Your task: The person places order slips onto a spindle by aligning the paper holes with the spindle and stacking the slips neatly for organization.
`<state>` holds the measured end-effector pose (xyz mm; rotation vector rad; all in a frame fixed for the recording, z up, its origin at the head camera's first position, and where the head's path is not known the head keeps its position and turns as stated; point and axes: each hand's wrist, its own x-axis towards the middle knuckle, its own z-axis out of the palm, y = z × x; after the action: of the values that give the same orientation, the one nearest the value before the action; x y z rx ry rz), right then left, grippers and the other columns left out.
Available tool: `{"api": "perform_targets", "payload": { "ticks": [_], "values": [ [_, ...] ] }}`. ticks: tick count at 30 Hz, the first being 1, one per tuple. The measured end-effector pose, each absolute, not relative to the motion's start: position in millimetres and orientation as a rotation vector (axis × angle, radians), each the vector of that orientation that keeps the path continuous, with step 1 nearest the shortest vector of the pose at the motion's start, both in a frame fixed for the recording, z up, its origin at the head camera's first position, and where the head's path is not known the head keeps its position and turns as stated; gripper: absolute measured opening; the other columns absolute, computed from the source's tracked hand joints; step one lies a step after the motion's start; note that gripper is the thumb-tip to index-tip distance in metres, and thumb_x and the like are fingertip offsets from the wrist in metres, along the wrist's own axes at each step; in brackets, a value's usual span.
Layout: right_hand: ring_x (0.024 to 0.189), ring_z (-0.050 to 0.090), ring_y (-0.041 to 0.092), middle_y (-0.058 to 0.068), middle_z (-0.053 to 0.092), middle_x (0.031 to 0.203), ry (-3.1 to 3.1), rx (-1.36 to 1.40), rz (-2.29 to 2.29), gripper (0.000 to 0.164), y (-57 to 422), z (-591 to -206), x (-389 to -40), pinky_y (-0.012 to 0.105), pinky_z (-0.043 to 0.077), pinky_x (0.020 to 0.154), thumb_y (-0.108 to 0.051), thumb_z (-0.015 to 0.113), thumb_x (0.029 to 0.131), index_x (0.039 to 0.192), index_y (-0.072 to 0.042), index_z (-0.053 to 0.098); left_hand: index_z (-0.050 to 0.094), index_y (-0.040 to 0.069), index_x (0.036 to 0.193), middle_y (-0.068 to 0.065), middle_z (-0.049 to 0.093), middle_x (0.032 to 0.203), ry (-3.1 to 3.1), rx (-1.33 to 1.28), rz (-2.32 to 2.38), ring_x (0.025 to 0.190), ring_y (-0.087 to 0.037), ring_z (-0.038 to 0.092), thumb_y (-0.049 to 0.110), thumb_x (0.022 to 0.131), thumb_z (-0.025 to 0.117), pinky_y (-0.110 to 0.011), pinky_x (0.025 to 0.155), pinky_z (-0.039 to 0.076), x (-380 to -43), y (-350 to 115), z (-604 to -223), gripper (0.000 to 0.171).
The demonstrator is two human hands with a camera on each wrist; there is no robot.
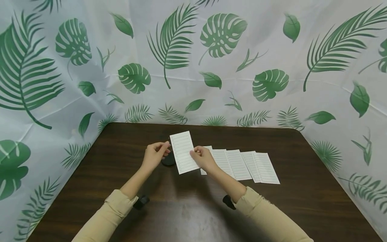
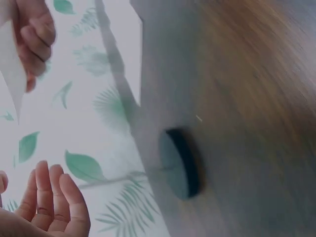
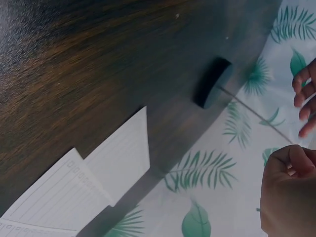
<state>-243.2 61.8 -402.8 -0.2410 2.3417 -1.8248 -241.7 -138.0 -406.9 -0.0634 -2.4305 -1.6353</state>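
My right hand [image 1: 205, 158] pinches a white lined paper slip [image 1: 185, 153] by its right edge, thumb on the printed face. Raised above the table, the slip tilts slightly. Close to its left edge is my left hand [image 1: 155, 154]; in the left wrist view its fingers [image 2: 52, 197] are loosely extended, with a gap between them and the slip. Partly behind the slip stands a black round base [image 1: 168, 160]. From this base [image 3: 215, 83] a thin rod [image 3: 254, 111] rises toward the hands in the right wrist view. The rod's tip is hidden there.
Several more lined slips [image 1: 264, 168] lie overlapping in a row on the dark wooden table [image 1: 115, 158], right of my right hand. Behind the table hangs a white cloth [image 1: 187, 97] printed with green leaves.
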Motion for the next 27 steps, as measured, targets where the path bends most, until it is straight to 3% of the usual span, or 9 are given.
{"api": "perform_targets", "payload": {
  "ticks": [3, 7, 10, 14, 22, 27],
  "values": [
    [0.056, 0.056, 0.006, 0.008, 0.066, 0.067, 2.347, -0.285, -1.791, 0.017, 60.5, -400.6, -239.1, 0.018, 0.045, 0.051, -0.006, 0.049, 0.095, 0.094, 0.009, 0.056, 0.069, -0.007, 0.093, -0.017, 0.067, 0.074, -2.397, -0.056, -1.726, 0.069, -0.030, 0.066, 0.019, 0.091, 0.062, -0.022, 0.056, 0.056, -241.7, -131.6, -401.9, 0.027],
    [0.059, 0.060, 0.005, 0.020, 0.069, 0.080, 2.329, -0.375, -1.735, 0.020, 60.9, -399.9, -238.0, 0.017, 0.049, 0.054, -0.006, 0.050, 0.095, 0.099, 0.012, 0.056, 0.068, -0.010, 0.085, -0.015, 0.064, 0.066, -2.380, -0.085, -1.694, 0.055, -0.012, 0.058, 0.008, 0.086, 0.067, -0.016, 0.051, 0.050, -244.1, -129.6, -397.7, 0.017],
    [0.052, 0.051, 0.003, 0.011, 0.067, 0.070, 2.297, -0.414, -1.683, 0.022, 63.2, -400.9, -238.7, 0.016, 0.042, 0.047, -0.008, 0.051, 0.095, 0.100, 0.012, 0.057, 0.068, -0.011, 0.085, -0.013, 0.064, 0.067, -2.377, -0.081, -1.703, 0.054, -0.004, 0.055, 0.005, 0.085, 0.067, -0.016, 0.052, 0.051, -244.8, -130.4, -394.7, 0.016],
    [0.044, 0.040, 0.007, -0.006, 0.051, 0.055, 2.226, -0.435, -1.626, 0.022, 66.8, -401.6, -239.6, 0.019, 0.034, 0.042, -0.011, 0.051, 0.096, 0.095, 0.010, 0.057, 0.069, -0.009, 0.088, -0.013, 0.064, 0.069, -2.385, -0.046, -1.696, 0.058, -0.009, 0.059, 0.008, 0.086, 0.066, -0.025, 0.056, 0.057, -244.6, -133.0, -389.4, 0.018],
    [0.044, 0.042, 0.006, -0.006, 0.048, 0.053, 2.201, -0.404, -1.693, 0.021, 58.6, -396.7, -242.0, 0.016, 0.038, 0.043, -0.010, 0.049, 0.097, 0.093, 0.009, 0.056, 0.069, -0.007, 0.092, -0.015, 0.063, 0.070, -2.410, 0.011, -1.678, 0.053, -0.013, 0.059, 0.014, 0.092, 0.058, -0.023, 0.052, 0.055, -252.5, -138.5, -377.2, 0.024],
    [0.042, 0.042, 0.006, -0.007, 0.048, 0.053, 2.210, -0.349, -1.735, 0.020, 50.5, -394.2, -245.2, 0.016, 0.037, 0.042, -0.009, 0.050, 0.096, 0.094, 0.010, 0.056, 0.069, -0.006, 0.093, -0.019, 0.066, 0.079, -2.413, 0.024, -1.591, 0.057, -0.020, 0.063, 0.014, 0.089, 0.064, -0.028, 0.053, 0.057, -257.2, -138.5, -375.2, 0.021]
  ]
}}
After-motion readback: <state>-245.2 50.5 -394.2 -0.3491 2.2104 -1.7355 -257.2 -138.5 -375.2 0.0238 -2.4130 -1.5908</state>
